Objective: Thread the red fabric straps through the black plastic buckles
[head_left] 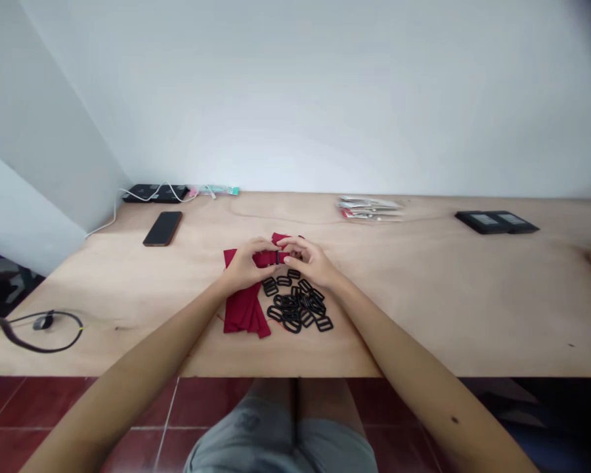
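Wooden table (423, 309): roughly fifteen black buckles (298, 305), one phone (163, 228), two hands.

- The fabric strips (246, 309) are dark red, one plain colour without pattern.
- The small buckles (298, 307) in the pile are black.
- The table (423, 295) is light brown wood with a soft grain.
- The phone (163, 228) is black, with a thin reddish-brown edge.
- The two flat devices (496, 221) at the far right are black, each with a grey label.
- The cable (128, 203) at the far left is white.
- The looped cord (39, 332) at the left edge is black.
- The wall (325, 98) is white.
- The floor tiles (201, 407) are dark red with pale lines between them.
- The shorts (280, 447) are grey.
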`<action>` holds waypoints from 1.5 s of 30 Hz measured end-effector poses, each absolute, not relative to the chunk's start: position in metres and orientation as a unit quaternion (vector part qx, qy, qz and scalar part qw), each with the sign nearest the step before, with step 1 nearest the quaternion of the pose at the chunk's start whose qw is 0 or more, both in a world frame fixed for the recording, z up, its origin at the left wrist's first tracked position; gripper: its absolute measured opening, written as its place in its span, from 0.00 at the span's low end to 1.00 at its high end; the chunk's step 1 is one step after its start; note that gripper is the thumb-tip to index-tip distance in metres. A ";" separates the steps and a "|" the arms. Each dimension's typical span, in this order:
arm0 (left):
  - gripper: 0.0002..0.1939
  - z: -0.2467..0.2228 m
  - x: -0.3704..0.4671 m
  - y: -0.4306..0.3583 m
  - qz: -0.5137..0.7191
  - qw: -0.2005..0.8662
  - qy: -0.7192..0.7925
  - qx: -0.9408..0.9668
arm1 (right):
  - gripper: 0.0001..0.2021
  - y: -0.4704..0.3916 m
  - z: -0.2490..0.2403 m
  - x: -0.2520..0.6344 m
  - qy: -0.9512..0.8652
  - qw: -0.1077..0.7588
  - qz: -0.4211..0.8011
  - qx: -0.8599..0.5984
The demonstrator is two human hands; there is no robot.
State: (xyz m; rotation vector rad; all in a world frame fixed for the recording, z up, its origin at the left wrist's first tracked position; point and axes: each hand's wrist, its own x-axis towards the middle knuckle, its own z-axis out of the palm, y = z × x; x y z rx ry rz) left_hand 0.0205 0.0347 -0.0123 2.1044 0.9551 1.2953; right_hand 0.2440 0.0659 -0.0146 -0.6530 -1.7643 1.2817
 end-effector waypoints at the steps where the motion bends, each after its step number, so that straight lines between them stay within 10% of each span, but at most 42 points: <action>1: 0.14 -0.013 0.021 0.034 0.472 0.245 0.346 0.773 | 0.18 0.065 -0.015 0.244 -0.705 0.415 0.513 -0.261; 45: 0.14 0.006 0.029 0.013 0.473 0.149 0.331 0.803 | 0.20 0.066 -0.023 0.250 -0.612 0.374 0.662 -0.219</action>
